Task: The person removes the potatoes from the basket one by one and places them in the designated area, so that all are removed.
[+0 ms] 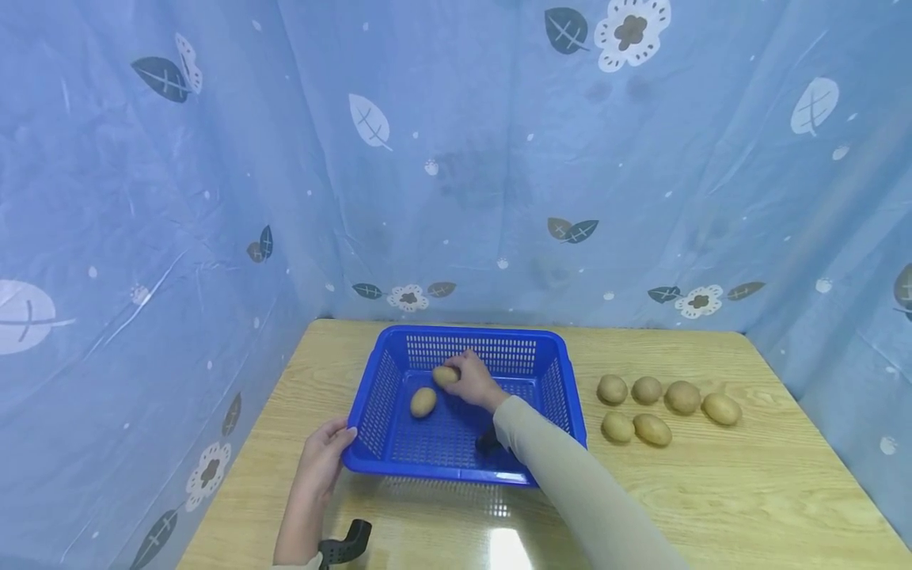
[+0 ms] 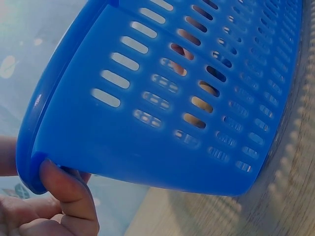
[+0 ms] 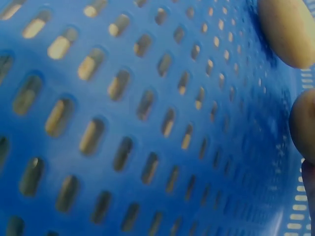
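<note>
A blue plastic basket (image 1: 470, 475) with slotted walls stands on the wooden table. My left hand (image 1: 324, 457) grips its near left corner; in the left wrist view the thumb (image 2: 69, 189) curls at the rim. Inside the basket, my right hand (image 1: 473, 380) holds a potato (image 1: 445, 376) by its fingertips near the back. Another potato (image 1: 423, 402) lies on the basket floor, nearer to me and to the left. In the right wrist view the held potato (image 3: 302, 125) shows at the right edge, below the other one (image 3: 288, 32).
Right of the basket, several potatoes lie on the table in two rows, among them a round one (image 1: 612, 389) and a longer one (image 1: 651, 429). A blue patterned curtain (image 1: 499, 198) hangs behind and at both sides of the table (image 1: 748, 491).
</note>
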A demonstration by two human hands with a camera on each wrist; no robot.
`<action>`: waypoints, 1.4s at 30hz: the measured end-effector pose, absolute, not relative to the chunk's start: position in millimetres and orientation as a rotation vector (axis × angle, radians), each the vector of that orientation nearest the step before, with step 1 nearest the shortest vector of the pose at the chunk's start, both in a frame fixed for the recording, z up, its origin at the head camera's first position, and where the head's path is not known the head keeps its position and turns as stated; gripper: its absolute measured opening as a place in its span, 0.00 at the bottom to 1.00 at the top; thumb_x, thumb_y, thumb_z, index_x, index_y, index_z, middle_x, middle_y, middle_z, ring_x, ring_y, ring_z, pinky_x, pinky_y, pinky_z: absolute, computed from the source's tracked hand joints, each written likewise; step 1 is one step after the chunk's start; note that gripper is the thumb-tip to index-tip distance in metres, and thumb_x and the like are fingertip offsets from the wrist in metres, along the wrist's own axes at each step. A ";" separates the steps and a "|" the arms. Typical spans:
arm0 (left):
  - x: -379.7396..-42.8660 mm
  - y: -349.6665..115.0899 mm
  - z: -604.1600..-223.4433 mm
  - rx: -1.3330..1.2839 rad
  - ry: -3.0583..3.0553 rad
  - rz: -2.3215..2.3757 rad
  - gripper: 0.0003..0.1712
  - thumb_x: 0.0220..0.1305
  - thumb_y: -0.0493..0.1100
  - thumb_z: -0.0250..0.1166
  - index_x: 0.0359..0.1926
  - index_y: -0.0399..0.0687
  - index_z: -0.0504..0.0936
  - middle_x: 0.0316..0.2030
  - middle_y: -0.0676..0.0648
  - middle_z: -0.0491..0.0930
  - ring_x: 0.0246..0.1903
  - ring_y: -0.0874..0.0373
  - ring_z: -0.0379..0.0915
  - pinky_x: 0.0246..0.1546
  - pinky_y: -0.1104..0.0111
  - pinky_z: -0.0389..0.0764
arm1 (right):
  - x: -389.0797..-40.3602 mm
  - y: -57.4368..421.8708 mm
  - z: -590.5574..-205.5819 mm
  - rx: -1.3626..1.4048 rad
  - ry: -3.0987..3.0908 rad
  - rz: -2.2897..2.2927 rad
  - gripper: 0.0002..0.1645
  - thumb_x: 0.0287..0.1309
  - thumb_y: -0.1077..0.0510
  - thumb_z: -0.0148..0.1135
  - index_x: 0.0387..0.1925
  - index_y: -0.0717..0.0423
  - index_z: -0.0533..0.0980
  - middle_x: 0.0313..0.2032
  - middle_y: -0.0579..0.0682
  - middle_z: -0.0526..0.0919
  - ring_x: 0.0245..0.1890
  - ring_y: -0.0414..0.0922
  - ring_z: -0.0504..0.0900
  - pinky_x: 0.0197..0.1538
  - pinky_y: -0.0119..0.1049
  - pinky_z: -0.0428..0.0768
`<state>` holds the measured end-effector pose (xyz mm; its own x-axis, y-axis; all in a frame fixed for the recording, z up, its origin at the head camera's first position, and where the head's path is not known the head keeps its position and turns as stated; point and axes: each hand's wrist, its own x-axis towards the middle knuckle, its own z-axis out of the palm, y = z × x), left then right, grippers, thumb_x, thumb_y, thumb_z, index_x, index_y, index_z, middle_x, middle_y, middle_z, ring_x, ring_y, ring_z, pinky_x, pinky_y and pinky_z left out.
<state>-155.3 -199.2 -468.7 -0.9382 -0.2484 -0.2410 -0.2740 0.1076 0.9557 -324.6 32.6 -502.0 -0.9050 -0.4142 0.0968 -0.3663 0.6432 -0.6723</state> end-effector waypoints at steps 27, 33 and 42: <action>-155.5 -200.2 -466.5 -0.530 2.318 2.007 0.26 0.72 0.43 0.48 0.64 0.32 0.62 0.58 0.33 0.71 0.58 0.47 0.71 0.60 0.63 0.72 | -327.2 73.5 -466.0 -0.451 2.639 -1.497 0.29 0.52 0.59 0.66 0.58 0.55 0.73 0.55 0.55 0.74 0.50 0.50 0.77 0.45 0.39 0.81; -156.0 -200.8 -466.5 -0.531 2.314 2.015 0.25 0.72 0.43 0.49 0.64 0.32 0.63 0.57 0.34 0.72 0.56 0.49 0.72 0.59 0.67 0.74 | -325.0 83.9 -455.7 -0.459 2.605 -1.591 0.30 0.52 0.59 0.66 0.58 0.56 0.72 0.57 0.56 0.73 0.52 0.52 0.76 0.45 0.40 0.81; -155.9 -200.1 -467.5 -0.529 2.314 2.008 0.25 0.72 0.43 0.48 0.64 0.33 0.62 0.58 0.33 0.71 0.59 0.46 0.70 0.62 0.60 0.69 | -319.8 99.4 -443.8 -0.462 2.597 -1.645 0.29 0.55 0.59 0.65 0.59 0.57 0.71 0.56 0.57 0.73 0.51 0.52 0.77 0.47 0.40 0.82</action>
<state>-155.9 -200.1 -467.5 -0.9416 -0.2321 -0.2440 -0.2742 0.1077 0.9556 -319.8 99.4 -443.8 -0.9553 -0.2657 0.1295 -0.2306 0.3959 -0.8889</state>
